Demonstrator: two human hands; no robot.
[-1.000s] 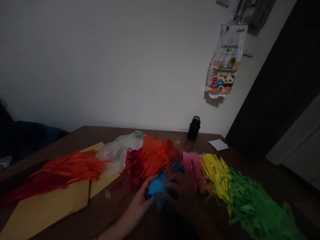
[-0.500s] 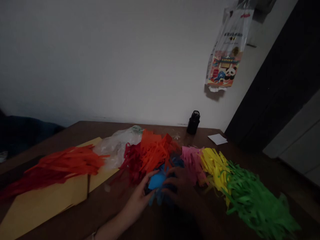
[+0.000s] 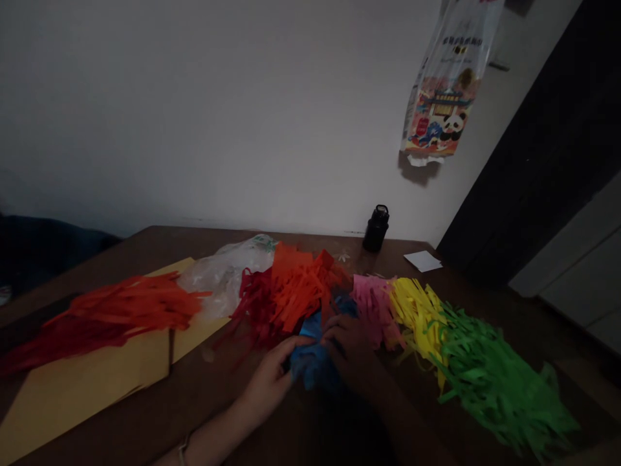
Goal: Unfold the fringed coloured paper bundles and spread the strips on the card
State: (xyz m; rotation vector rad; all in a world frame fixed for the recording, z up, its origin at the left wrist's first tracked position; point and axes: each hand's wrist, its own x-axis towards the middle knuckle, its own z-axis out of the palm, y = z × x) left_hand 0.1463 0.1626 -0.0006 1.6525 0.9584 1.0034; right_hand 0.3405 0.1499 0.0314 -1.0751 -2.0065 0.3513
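Blue fringed paper (image 3: 310, 362) lies between my two hands at the front middle of the table. My left hand (image 3: 272, 375) grips its left side, fingers curled over the edge. On the right, my right hand (image 3: 347, 343) has its bent fingers on the blue paper, in deep shadow. Just behind are orange fringed paper (image 3: 303, 291) and dark red fringed paper (image 3: 257, 304). Pink fringed paper (image 3: 374, 307) is right of my right hand, followed by yellow (image 3: 417, 314) and green fringed paper (image 3: 504, 375).
Orange strips (image 3: 136, 304) lie over tan paper sheets (image 3: 97, 395) at left, near a clear plastic bag (image 3: 220, 272). A black bottle (image 3: 376, 230) and white cards (image 3: 423, 261) stand and lie at the back. A printed bag (image 3: 444, 97) hangs on the wall.
The blue paper's flat bright face has given way to crumpled strips between my hands. My right hand's fingers have drawn closer together. The whole view has shifted slightly.
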